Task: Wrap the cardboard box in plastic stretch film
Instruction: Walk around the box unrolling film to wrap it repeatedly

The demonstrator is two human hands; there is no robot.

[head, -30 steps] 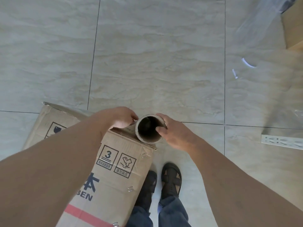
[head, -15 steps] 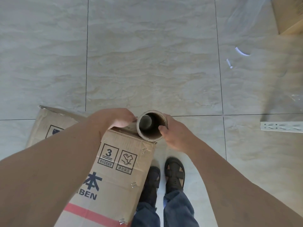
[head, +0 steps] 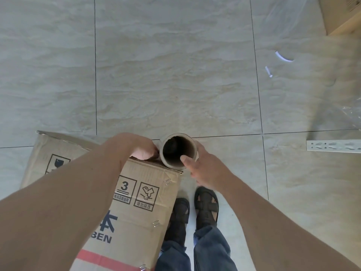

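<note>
On pale tiled floor [head: 175, 75], upright brown printed cardboard box [head: 136, 202]; brown cardboard-core stretch-film roll [head: 178, 151] upright at its top corner, likely to start wrap; right hand [head: 203, 169] grasps roll, left hand [head: 142, 149] presses box top beside it, grip unclear

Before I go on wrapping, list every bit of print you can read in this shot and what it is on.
All print is on the cardboard box.
"3": in a square handling symbol.
"BEN": dark blue letters, the word's start hidden by the left arm.
One large dark blue Chinese character above "BEN", partly hidden.
Small Chinese captions under the two symbols: too small to read surely.
The metal rail on the floor bears only slots.
</note>
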